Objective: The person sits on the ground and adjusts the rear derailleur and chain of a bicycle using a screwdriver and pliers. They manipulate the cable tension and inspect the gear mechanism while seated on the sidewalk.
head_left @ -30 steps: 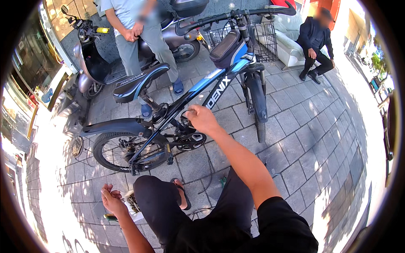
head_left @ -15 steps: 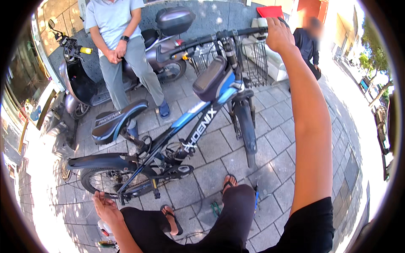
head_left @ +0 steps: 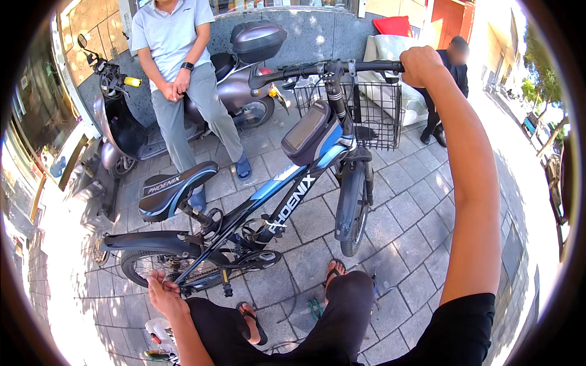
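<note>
A black and blue bicycle [head_left: 295, 194] stands across the paving in front of me, its handlebar at the far right and its rear wheel [head_left: 135, 268] at the near left. At the handlebar's right end my right hand [head_left: 421, 66] is closed around the handlebar grip. My left hand [head_left: 166, 296] is beside the rear wheel, fingers bent and apart, with nothing visible in it. A phone bag [head_left: 310, 135] sits on the top tube. The black saddle [head_left: 174, 192] and rear mudguard [head_left: 149, 243] are above the rear wheel. A wire basket [head_left: 381, 113] hangs at the front.
A person [head_left: 177, 73] in grey trousers sits on a parked scooter [head_left: 235, 94] beyond the bicycle. Another person [head_left: 453, 79] in dark clothes is at the far right, by a pale sofa [head_left: 397, 55] with a red cushion [head_left: 392, 25]. A green-handled tool [head_left: 315, 308] lies between my feet.
The handlebar and front wheel have turned, with my right hand still on the grip, and more of the basket shows. My left hand's fingers have bent more, close to the rear wheel.
</note>
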Motion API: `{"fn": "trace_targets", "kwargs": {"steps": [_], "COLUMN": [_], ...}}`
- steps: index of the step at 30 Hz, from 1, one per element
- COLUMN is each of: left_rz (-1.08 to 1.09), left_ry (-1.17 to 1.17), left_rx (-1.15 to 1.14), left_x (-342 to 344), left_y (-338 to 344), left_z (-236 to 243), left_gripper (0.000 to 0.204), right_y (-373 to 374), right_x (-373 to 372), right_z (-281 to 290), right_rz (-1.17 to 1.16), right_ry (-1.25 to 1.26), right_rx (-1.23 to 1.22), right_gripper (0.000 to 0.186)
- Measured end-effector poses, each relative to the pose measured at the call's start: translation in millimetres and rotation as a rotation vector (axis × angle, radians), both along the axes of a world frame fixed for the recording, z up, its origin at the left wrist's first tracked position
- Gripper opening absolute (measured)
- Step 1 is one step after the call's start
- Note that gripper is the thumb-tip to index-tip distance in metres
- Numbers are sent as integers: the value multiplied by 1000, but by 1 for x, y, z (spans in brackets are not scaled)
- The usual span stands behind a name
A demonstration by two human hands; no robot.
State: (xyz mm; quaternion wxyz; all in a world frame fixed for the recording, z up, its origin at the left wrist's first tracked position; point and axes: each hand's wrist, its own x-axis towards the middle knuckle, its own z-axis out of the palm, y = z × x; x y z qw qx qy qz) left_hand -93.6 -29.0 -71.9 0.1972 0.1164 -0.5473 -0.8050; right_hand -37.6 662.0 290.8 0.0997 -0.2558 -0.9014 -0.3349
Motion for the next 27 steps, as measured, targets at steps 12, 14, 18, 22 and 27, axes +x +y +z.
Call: {"fn": "trace_targets", "kwargs": {"steps": [12, 14, 18, 22, 27], "left_rz": [-83, -85, -85, -145, -107], "left_ry": [94, 115, 157, 235, 258], "left_rx": [-18, -16, -70, 17, -33], "left_x": [1, -5, 3, 1, 11], "left_y": [31, 31, 18, -7, -23], "left_z": [24, 25, 47, 32, 33], "left_gripper": [42, 45, 44, 41, 39], "right_y": [-50, -56, -69, -90, -50], "right_x": [86, 94, 96, 131, 165], "right_z": [-3, -5, -11, -2, -23], "right_rz": [50, 21, 37, -62, -119], "right_ry": [162, 172, 122, 230, 217], "right_rx": [-204, -208, -187, -87, -67], "right_gripper": [49, 46, 52, 45, 50]}}
